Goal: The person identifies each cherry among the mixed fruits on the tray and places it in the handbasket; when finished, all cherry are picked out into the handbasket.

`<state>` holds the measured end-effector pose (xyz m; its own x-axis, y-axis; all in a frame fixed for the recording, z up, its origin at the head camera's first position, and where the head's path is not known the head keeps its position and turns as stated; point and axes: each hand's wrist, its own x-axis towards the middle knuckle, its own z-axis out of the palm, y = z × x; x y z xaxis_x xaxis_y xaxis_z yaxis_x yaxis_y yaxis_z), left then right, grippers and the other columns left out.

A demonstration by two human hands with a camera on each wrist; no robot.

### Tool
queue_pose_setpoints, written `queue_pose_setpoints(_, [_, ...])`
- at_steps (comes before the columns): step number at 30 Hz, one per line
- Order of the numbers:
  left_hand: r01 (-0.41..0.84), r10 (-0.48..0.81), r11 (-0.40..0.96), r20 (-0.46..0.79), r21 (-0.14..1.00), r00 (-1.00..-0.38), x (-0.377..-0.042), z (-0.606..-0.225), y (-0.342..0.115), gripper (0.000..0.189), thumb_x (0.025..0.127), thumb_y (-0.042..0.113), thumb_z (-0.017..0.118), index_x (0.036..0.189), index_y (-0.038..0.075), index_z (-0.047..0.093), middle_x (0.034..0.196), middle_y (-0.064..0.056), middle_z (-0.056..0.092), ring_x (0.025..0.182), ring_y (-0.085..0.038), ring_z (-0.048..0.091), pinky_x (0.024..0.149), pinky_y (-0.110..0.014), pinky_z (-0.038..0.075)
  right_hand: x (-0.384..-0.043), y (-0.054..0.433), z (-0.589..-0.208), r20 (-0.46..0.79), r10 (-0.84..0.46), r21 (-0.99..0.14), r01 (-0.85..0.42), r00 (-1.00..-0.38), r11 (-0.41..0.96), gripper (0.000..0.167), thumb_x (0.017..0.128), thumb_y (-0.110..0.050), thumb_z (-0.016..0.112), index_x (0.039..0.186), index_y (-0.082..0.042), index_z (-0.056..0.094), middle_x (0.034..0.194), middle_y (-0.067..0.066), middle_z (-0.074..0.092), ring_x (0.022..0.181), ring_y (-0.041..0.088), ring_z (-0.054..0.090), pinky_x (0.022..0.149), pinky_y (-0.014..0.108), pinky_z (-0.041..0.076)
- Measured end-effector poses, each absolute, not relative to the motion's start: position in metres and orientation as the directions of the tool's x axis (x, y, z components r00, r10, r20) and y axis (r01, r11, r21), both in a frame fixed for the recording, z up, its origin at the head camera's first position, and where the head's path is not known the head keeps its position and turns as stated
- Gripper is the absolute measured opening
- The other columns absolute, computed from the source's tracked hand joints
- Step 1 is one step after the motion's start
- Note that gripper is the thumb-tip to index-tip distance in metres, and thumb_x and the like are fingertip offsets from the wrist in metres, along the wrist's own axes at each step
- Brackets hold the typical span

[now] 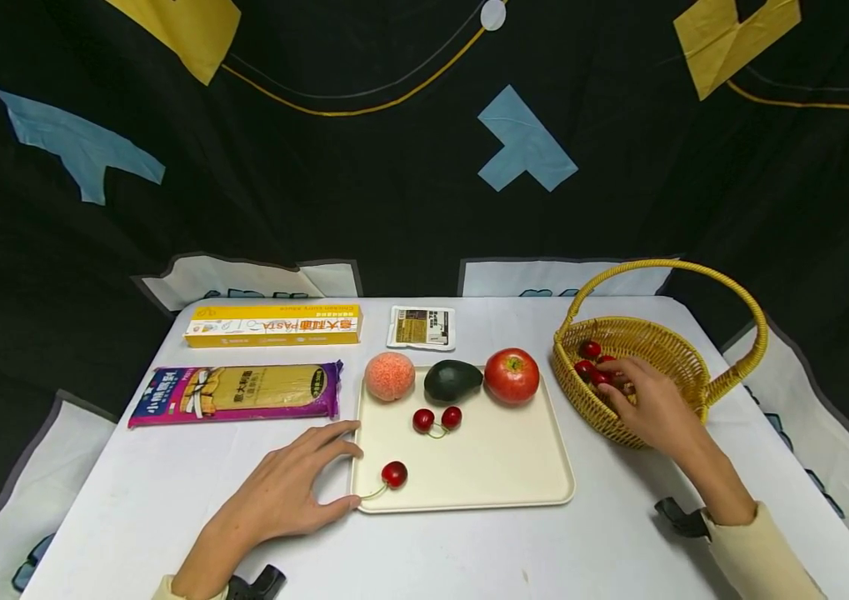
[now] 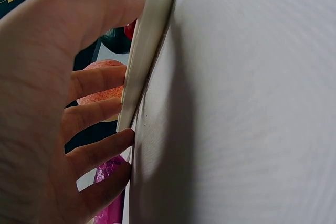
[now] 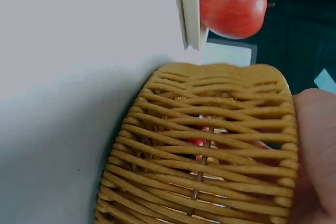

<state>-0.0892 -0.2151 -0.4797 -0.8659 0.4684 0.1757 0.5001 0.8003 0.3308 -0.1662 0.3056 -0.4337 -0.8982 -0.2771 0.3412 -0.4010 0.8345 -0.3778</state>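
My left hand (image 1: 282,483) rests at the left edge of the cream tray (image 1: 484,479), its spread fingertips and thumb against the rim. Close to that thumb lies a single cherry (image 1: 394,475) with a stem. Two joined cherries (image 1: 423,421) lie farther up the tray, below a peach (image 1: 390,377), an avocado (image 1: 453,382) and a red apple (image 1: 511,377). Over at the right, my right hand (image 1: 649,404) reaches into a wicker basket (image 1: 664,342), thumb and index finger pinching a cherry (image 1: 600,378) among several others. The basket's weave hides most of the hand in the right wrist view.
Left of the tray lie a yellow pasta box (image 1: 274,327) and a purple pasta packet (image 1: 237,393). Behind the tray is a small white sachet (image 1: 422,327). The basket's tall handle (image 1: 739,300) arches above it. A black cloth (image 1: 409,217) hangs beyond the table.
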Motion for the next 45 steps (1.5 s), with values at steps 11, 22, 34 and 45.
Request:
queue_pose_setpoints(11, [0.502, 0.469, 0.799, 0.181, 0.331, -0.865, -0.089, -0.481, -0.215, 0.050, 0.083, 0.056, 0.086, 0.125, 0.034, 0.070, 0.163, 0.007, 0.051, 0.146, -0.024, 0.054, 0.099, -0.052, 0.058, -0.181, 0.316, -0.435, 0.203, -0.253, -0.434, -0.319, -0.946, 0.843, 0.029, 0.097, -0.009, 0.080, 0.123, 0.002, 0.073, 0.114, 0.024, 0.074, 0.094, 0.036, 0.074, 0.080, 0.055, 0.064])
queue_pose_setpoints(22, [0.502, 0.473, 0.797, 0.171, 0.336, -0.864, -0.089, -0.479, -0.215, 0.049, 0.084, 0.055, 0.086, 0.125, 0.034, 0.070, 0.163, 0.007, 0.050, 0.147, -0.023, 0.053, 0.099, -0.053, 0.058, -0.189, 0.321, -0.441, 0.170, -0.270, -0.413, -0.317, -0.948, 0.854, 0.028, 0.094, -0.006, 0.082, 0.120, 0.001, 0.073, 0.109, 0.019, 0.076, 0.092, 0.031, 0.074, 0.078, 0.052, 0.062])
queue_pose_setpoints(34, [0.499, 0.471, 0.799, 0.168, 0.336, -0.866, -0.088, -0.479, -0.215, 0.049, 0.085, 0.055, 0.086, 0.126, 0.034, 0.069, 0.164, 0.008, 0.050, 0.147, -0.023, 0.053, 0.097, -0.054, 0.058, -0.196, 0.323, -0.444, 0.134, -0.238, -0.386, -0.272, -0.962, 0.881, 0.027, 0.094, -0.007, 0.081, 0.118, 0.001, 0.074, 0.102, 0.016, 0.074, 0.086, 0.027, 0.069, 0.074, 0.046, 0.058])
queue_pose_setpoints(45, [0.501, 0.468, 0.801, 0.179, 0.328, -0.866, -0.088, -0.479, -0.215, 0.049, 0.084, 0.055, 0.086, 0.125, 0.034, 0.070, 0.163, 0.009, 0.050, 0.146, -0.022, 0.054, 0.099, -0.052, 0.058, -0.191, 0.319, -0.437, 0.140, -0.211, -0.359, -0.248, -0.967, 0.900, 0.033, 0.094, -0.012, 0.083, 0.123, 0.000, 0.074, 0.106, 0.018, 0.073, 0.091, 0.032, 0.069, 0.077, 0.054, 0.059])
